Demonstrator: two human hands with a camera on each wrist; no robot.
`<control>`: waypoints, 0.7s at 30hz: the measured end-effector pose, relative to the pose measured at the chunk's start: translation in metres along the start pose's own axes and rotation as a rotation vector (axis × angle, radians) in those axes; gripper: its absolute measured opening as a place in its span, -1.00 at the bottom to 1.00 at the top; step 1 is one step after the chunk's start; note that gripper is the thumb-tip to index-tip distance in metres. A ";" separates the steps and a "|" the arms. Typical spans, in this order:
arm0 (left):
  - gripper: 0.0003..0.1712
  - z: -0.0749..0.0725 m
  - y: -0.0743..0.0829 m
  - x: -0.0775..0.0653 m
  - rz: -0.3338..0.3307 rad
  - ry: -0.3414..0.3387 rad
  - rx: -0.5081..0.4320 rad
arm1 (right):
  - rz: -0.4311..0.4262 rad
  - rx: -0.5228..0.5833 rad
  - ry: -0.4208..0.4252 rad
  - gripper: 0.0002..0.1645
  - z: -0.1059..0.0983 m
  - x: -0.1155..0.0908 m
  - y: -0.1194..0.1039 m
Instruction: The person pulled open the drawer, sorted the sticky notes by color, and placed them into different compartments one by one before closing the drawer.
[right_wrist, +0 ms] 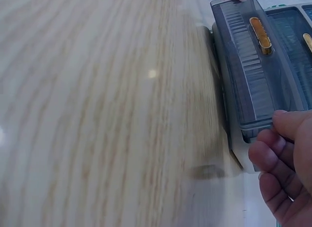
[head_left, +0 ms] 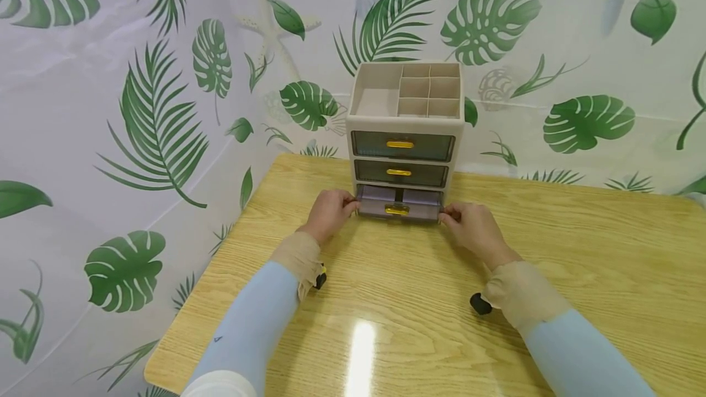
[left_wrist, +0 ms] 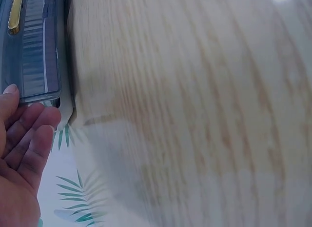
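Observation:
A beige desktop organizer (head_left: 353, 139) with three smoky see-through drawers stands at the back of the wooden table. Its bottom drawer (head_left: 372, 208) is pulled partway out and has a gold handle (head_left: 397, 209). At that drawer's left front corner, my left hand (head_left: 330, 212) pinches the edge between thumb and fingers. My right hand (head_left: 475, 228) pinches the opposite corner, its thumb (right_wrist: 287, 120) on the front panel. Above, the middle drawer (head_left: 369, 171) and the top drawer (head_left: 369, 144) are closed. Dark drawer walls and a divider show inside the bottom one.
The organizer's top holds one large compartment (head_left: 377, 100) and several small ones. Behind it hangs a white, leaf-printed cloth (head_left: 513, 78), which also covers the left side. The wooden table (head_left: 408, 299) reaches forward under both arms. A white round object (head_left: 220, 385) shows at the bottom left.

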State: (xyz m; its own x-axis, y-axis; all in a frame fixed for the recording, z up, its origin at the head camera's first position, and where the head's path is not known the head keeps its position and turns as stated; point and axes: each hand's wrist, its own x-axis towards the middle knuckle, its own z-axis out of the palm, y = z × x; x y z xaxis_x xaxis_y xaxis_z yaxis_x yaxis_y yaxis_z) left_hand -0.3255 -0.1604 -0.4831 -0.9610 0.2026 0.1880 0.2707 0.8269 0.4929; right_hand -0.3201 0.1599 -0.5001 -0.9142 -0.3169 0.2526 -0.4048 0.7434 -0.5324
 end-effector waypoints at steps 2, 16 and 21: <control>-0.74 0.000 -0.001 0.002 -0.017 -0.004 -0.011 | -0.004 -0.003 0.015 -0.79 0.000 0.001 0.000; -0.68 0.002 -0.002 0.013 -0.043 0.028 0.020 | 0.104 0.003 0.022 -0.75 0.001 0.010 0.003; -0.68 0.004 -0.004 0.016 -0.059 0.046 0.014 | 0.091 -0.014 0.053 -0.75 0.005 0.014 0.004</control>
State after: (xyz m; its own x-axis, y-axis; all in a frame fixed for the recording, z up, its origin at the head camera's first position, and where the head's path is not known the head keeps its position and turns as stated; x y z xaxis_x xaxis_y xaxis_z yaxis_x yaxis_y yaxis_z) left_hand -0.3424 -0.1584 -0.4857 -0.9716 0.1288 0.1983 0.2124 0.8438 0.4928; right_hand -0.3343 0.1559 -0.5025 -0.9446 -0.2163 0.2468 -0.3198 0.7757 -0.5440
